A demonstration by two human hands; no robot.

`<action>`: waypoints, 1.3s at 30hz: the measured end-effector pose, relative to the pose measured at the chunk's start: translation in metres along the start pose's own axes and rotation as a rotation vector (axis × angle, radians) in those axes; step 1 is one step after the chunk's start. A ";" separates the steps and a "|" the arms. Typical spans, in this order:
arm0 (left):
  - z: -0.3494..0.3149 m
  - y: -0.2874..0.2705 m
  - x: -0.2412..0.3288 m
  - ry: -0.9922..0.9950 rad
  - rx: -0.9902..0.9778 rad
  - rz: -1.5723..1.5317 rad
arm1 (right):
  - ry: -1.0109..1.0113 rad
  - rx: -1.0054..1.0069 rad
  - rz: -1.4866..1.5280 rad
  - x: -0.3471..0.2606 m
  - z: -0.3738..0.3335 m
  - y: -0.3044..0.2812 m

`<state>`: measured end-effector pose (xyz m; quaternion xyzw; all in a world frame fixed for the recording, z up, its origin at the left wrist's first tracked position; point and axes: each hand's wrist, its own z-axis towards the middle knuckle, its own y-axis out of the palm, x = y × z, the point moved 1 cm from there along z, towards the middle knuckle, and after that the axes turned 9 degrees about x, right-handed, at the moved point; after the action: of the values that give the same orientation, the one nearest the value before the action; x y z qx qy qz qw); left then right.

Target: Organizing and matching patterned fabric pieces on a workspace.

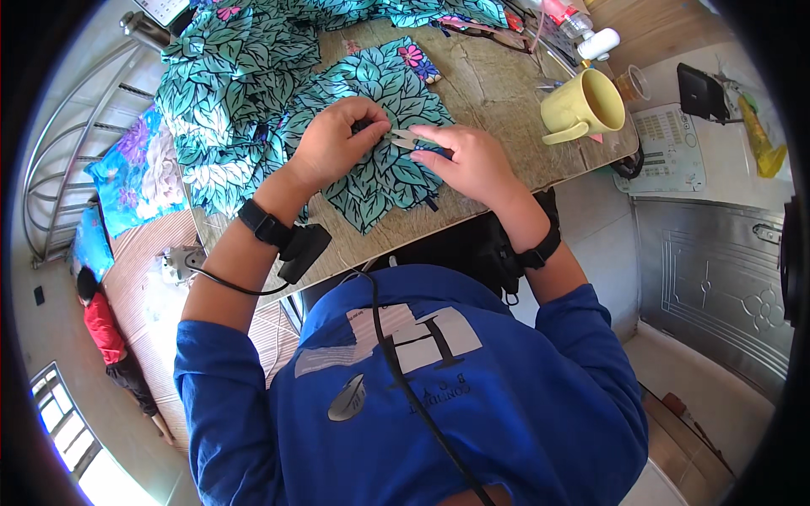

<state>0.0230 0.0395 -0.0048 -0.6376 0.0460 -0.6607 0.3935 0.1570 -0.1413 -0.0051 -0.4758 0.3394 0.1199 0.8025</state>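
My left hand [337, 142] is closed in a pinch over the leaf-print fabric piece [375, 181]. What its fingertips hold is too small to make out, perhaps a thread or a bit of cloth. In my right hand [472, 160] are small thread snips [405, 142], with some blue showing at the grip. Their pale blades point left, slightly apart, close to my left fingertips. The green fabric with dark leaf outlines lies flat beneath both hands, one corner toward the table's front edge. A pink flower shows near its far end.
A heap of the same leaf fabric [240, 84] covers the table's left and back. A yellow mug [582, 105] stands right on the wooden-patterned table [489, 84]. Eyeglasses [485, 34] lie at the back. A person in red [105, 333] is off to the far left.
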 end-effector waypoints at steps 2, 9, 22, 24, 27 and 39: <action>0.000 0.001 -0.003 0.019 0.025 -0.032 | -0.028 0.007 0.013 0.002 0.001 0.003; 0.001 -0.001 0.008 0.039 -0.020 -0.012 | -0.074 0.002 -0.022 0.006 0.000 0.010; 0.002 0.002 0.001 0.091 0.048 -0.003 | -0.086 0.006 -0.107 0.003 0.000 0.011; 0.003 0.001 -0.001 0.071 0.057 -0.026 | -0.070 0.026 -0.064 0.003 0.000 0.011; 0.004 -0.001 -0.013 -0.039 0.113 -0.109 | -0.020 0.070 -0.012 0.003 0.000 0.008; 0.032 -0.031 -0.021 -0.124 0.194 0.215 | 0.012 0.213 0.049 0.024 -0.002 0.007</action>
<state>0.0340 0.0864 0.0016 -0.6276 0.0256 -0.5754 0.5238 0.1701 -0.1425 -0.0262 -0.3803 0.3663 0.0999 0.8433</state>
